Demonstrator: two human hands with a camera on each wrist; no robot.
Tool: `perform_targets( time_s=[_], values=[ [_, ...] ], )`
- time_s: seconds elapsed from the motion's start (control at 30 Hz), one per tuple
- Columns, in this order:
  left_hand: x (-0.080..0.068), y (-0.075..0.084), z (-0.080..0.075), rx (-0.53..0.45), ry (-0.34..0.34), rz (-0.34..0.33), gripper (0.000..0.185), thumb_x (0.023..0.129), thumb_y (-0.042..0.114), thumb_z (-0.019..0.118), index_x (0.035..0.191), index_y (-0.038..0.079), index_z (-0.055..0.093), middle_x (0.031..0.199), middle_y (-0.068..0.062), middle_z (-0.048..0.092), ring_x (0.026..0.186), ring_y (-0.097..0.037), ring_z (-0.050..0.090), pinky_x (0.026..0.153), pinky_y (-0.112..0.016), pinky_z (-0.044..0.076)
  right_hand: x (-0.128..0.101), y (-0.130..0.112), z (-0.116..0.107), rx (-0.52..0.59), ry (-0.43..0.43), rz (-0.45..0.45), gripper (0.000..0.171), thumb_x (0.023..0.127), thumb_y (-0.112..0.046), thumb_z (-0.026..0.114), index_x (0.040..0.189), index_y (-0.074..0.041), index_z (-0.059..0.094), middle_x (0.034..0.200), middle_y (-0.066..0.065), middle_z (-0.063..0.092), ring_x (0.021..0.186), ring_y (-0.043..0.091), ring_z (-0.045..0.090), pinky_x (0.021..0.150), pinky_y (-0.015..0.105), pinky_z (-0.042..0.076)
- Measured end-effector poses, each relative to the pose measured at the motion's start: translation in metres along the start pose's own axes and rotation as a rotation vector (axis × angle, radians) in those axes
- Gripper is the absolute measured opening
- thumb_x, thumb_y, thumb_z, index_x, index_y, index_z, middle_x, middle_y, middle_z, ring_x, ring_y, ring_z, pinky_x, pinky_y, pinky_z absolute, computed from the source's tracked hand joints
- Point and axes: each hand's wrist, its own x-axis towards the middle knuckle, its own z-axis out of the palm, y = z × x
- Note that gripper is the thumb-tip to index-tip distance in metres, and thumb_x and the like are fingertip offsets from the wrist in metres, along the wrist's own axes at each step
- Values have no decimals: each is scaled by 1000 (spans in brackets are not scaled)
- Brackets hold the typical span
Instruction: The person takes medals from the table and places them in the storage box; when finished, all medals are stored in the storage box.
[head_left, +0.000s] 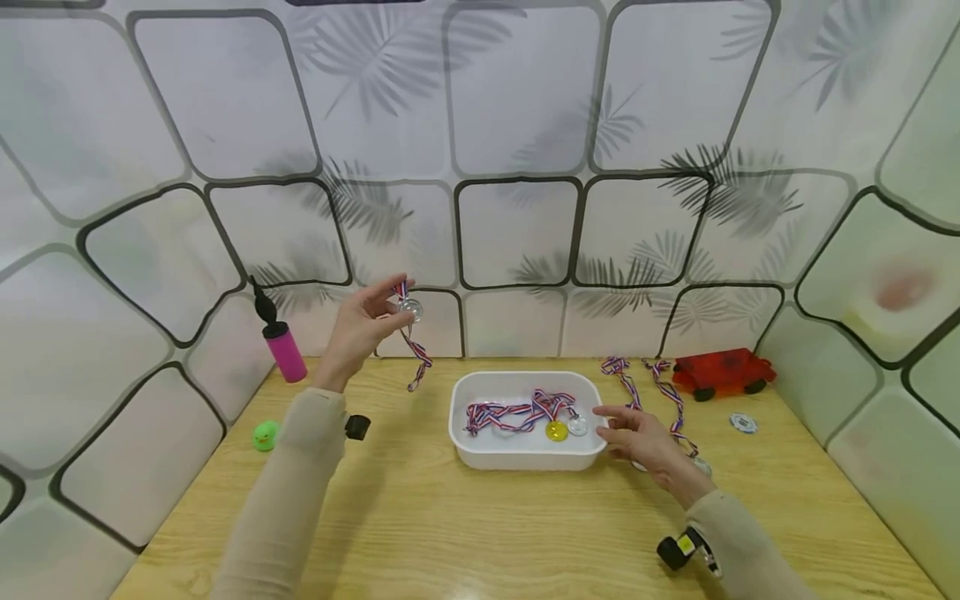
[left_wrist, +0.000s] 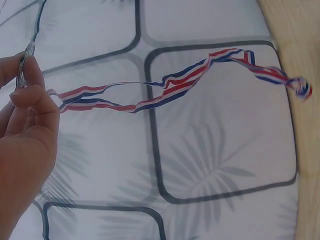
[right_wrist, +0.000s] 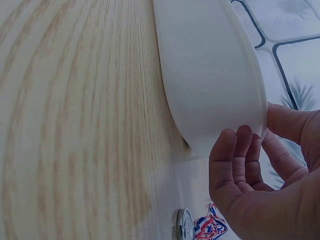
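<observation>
Above the left part of the light wooden surface (head_left: pixel 420 517), a clear round medal (head_left: pixel 410 310) is pinched edge-on between thumb and fingertips of the raised left hand (head_left: pixel 358 329), so the medal sits at the very tip of the grip while its red, white and blue striped ribbon (left_wrist: pixel 165 90) hangs free below, well clear of the wood. At the right end of the white rectangular plastic tray (head_left: pixel 480 450), the right hand (head_left: pixel 637 437) is held with relaxed, lightly bent fingers (right_wrist: pixel 235 165) touching the tray's outer wall, nothing being gripped. Inside the tray, a yellow medal (head_left: pixel 557 431) and another clear medal (head_left: pixel 577 425) lie on tangled striped ribbons. Just beyond the right hand, two more ribboned medals (head_left: pixel 667 400) lie on the wood.
</observation>
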Motion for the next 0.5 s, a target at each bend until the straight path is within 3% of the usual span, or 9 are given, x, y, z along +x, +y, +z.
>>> perform_targets(
  time_s=[0.27,0.5],
  values=[
    [13,18,17,-30,-12,49,61,85,1,73,141,12,53,138,-7,60,83,-8,62,65,-17,47,2,2,1,1,15,10,47,96,-15,63,140,-4,51,108,8,46,87,17,55,79,33,57],
    [20,28,32,-103,-47,69,61,84,-6,71,140,7,53,138,-18,57,80,-7,59,64,-16,47,4,3,1,-12,21,13,46,97,-15,62,141,-5,51,112,10,46,91,19,54,79,33,57]
  ],
)
